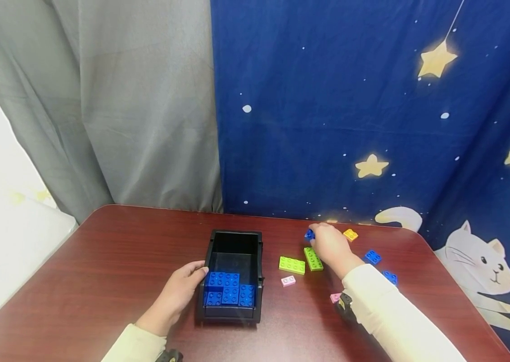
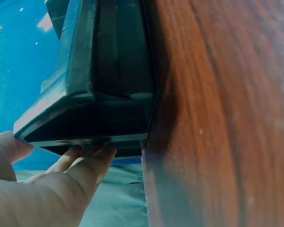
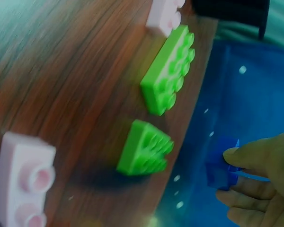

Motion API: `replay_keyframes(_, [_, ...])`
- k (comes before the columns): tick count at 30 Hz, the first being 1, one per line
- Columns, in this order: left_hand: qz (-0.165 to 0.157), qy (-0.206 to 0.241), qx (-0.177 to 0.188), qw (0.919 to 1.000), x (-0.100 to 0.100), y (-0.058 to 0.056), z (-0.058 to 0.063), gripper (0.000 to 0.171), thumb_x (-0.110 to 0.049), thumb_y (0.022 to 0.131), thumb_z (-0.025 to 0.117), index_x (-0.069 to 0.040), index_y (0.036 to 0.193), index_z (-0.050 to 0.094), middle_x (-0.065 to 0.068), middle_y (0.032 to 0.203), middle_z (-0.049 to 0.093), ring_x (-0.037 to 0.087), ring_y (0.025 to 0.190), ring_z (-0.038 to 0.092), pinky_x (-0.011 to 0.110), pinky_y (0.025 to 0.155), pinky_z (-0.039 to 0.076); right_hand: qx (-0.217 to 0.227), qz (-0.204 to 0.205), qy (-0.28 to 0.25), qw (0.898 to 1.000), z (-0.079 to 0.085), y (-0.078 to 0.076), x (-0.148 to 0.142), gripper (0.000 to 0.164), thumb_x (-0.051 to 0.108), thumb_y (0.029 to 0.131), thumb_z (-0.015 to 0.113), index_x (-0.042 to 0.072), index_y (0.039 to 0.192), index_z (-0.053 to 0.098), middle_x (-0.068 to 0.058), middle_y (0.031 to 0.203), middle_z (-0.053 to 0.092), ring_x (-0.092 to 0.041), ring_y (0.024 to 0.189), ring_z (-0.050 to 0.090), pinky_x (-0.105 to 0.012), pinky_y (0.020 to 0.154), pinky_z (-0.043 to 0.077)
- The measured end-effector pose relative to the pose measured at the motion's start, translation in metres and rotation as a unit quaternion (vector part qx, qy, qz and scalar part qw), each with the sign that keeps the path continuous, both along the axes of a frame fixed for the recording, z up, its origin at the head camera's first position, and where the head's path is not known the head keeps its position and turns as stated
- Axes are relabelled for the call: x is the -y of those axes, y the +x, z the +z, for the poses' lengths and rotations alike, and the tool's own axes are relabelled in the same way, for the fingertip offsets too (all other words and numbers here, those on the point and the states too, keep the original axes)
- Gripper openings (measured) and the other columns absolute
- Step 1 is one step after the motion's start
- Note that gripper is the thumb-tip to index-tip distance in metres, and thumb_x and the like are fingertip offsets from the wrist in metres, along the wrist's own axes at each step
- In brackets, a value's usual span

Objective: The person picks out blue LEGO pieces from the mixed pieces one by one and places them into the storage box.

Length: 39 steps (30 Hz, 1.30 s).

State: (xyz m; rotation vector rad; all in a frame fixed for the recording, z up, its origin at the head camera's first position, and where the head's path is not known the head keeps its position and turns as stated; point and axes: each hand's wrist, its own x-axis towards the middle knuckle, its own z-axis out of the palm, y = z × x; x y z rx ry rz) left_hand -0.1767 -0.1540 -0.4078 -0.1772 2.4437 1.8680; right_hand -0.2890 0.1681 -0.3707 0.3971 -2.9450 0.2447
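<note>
My right hand point(image 1: 330, 246) pinches a blue toy building brick point(image 1: 309, 235) between thumb and fingers near the back of the table. In the right wrist view the same blue brick point(image 3: 218, 165) shows at the fingertips, away from the tabletop. A long lime-green brick point(image 1: 313, 259) lies just below that hand, and another lime-green brick point(image 1: 292, 265) lies to its left. My left hand point(image 1: 178, 289) holds the left side of a black bin point(image 1: 229, 314), thumb at the rim. Several blue bricks point(image 1: 224, 279) sit inside the bin's near end.
A small pink brick point(image 1: 288, 281) lies between bin and right arm; another pink brick point(image 1: 335, 297) is partly hidden by the right wrist. A yellow brick point(image 1: 350, 235) and two blue bricks, one nearer the back point(image 1: 373, 257), lie on the right. Curtains hang behind the table point(image 1: 101, 271).
</note>
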Motion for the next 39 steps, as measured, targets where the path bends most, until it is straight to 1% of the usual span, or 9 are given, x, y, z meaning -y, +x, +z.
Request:
replay_keyframes(4, [0.001,-0.001,0.000,1.0000,0.000,0.000,-0.001,0.043,-0.017,0.100,0.048,0.010,0.134,0.048,0.029,0.137,0.049,0.042,0.131,0.042,0.056,0.107,0.034,-0.012,0.016,-0.006,1.000,0.008,0.008,0.013,0.036,0.009,0.084,0.071,0.000,0.119,0.065,-0.019,0.114,0.066,-0.035,0.104,0.063,-0.049,0.090,0.052])
replay_keyframes(7, [0.002,-0.003,-0.002,1.0000,-0.001,0.000,-0.001,0.043,-0.017,0.100,0.048,0.010,0.134,0.048,0.029,0.137,0.049,0.042,0.131,0.042,0.056,0.107,0.034,-0.026,0.034,-0.013,0.999,0.012,0.014,0.023,0.036,0.010,0.085,0.072,0.001,0.118,0.065,-0.017,0.116,0.066,-0.033,0.107,0.062,-0.048,0.092,0.051])
replay_keyframes(12, [0.003,-0.006,-0.002,1.0000,-0.001,0.000,-0.001,0.044,-0.017,0.100,0.048,0.009,0.134,0.048,0.029,0.137,0.049,0.042,0.131,0.042,0.056,0.107,0.035,-0.051,0.067,-0.038,0.996,0.018,0.025,0.037,0.037,0.011,0.085,0.073,0.002,0.119,0.065,-0.014,0.116,0.067,-0.030,0.107,0.063,-0.045,0.092,0.052])
replay_keyframes(16, [0.003,-0.002,-0.002,1.0000,-0.001,0.000,-0.001,0.043,-0.017,0.100,0.048,0.009,0.134,0.048,0.029,0.136,0.049,0.042,0.130,0.042,0.056,0.107,0.035,-0.058,0.085,-0.059,0.993,0.022,0.034,0.047,0.038,0.011,0.084,0.074,0.003,0.120,0.064,-0.013,0.117,0.066,-0.029,0.108,0.062,-0.044,0.093,0.052])
replay_keyframes(19, [0.002,0.001,-0.003,1.0000,-0.001,0.000,-0.001,0.043,-0.017,0.100,0.047,0.010,0.134,0.048,0.029,0.136,0.049,0.042,0.130,0.042,0.056,0.107,0.035,-0.067,0.098,-0.065,0.991,0.025,0.040,0.052,0.039,0.012,0.084,0.075,0.003,0.120,0.064,-0.012,0.117,0.066,-0.028,0.109,0.062,-0.043,0.093,0.052])
replay_keyframes(27, [0.001,0.001,-0.003,1.0000,-0.001,0.001,-0.001,0.043,-0.017,0.099,0.048,0.010,0.133,0.049,0.029,0.136,0.049,0.043,0.131,0.041,0.057,0.108,0.033,-0.094,0.119,-0.079,0.985,0.027,0.048,0.066,0.039,0.012,0.083,0.076,0.004,0.119,0.065,-0.011,0.116,0.067,-0.028,0.109,0.062,-0.043,0.093,0.052])
replay_keyframes(35, [0.003,0.005,-0.005,1.0000,-0.001,0.001,-0.001,0.043,-0.017,0.099,0.048,0.010,0.133,0.049,0.028,0.135,0.050,0.042,0.131,0.041,0.057,0.108,0.033,-0.101,0.143,-0.081,0.981,0.024,0.055,0.082,0.039,0.014,0.085,0.073,0.007,0.122,0.064,-0.009,0.118,0.066,-0.025,0.110,0.061,-0.040,0.092,0.053])
replay_keyframes(39, [0.002,0.005,-0.004,1.0000,-0.001,0.001,0.000,0.043,-0.017,0.100,0.048,0.010,0.133,0.048,0.028,0.136,0.050,0.042,0.131,0.041,0.057,0.108,0.033,-0.098,0.159,-0.090,0.978,0.022,0.057,0.090,0.039,0.014,0.086,0.073,0.007,0.123,0.063,-0.009,0.119,0.066,-0.025,0.110,0.061,-0.040,0.092,0.053])
